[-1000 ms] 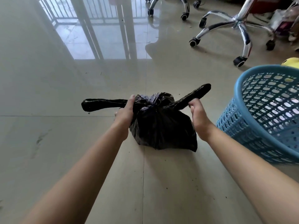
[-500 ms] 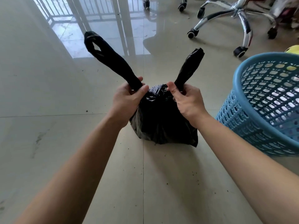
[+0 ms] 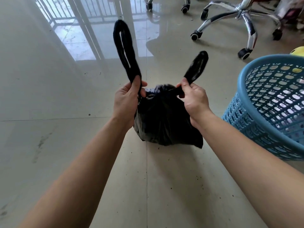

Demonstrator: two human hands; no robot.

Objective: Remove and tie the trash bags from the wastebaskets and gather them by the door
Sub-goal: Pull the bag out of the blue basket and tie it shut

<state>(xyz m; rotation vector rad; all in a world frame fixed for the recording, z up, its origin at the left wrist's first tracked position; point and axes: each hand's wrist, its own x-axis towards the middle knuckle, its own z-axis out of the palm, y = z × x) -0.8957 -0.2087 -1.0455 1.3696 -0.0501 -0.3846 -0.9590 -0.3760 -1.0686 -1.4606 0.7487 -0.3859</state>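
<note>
A full black trash bag sits on the tiled floor in the middle of the head view. Its two handle loops stick upward. My left hand is shut on the left handle loop at its base. My right hand pinches the base of the shorter right handle loop. The bag's neck between my hands is gathered into a twist. A blue perforated plastic wastebasket stands just right of the bag, with no liner visible inside.
Chrome office chair bases on castors stand at the back right. A yellow object peeks out behind the wastebasket. A railed glass door reflects in the floor at the back left. Small crumbs dot the tiles near me.
Both handle loops swung from lying sideways to pointing up. My hands rose slightly and moved closer together above the bag's neck.
</note>
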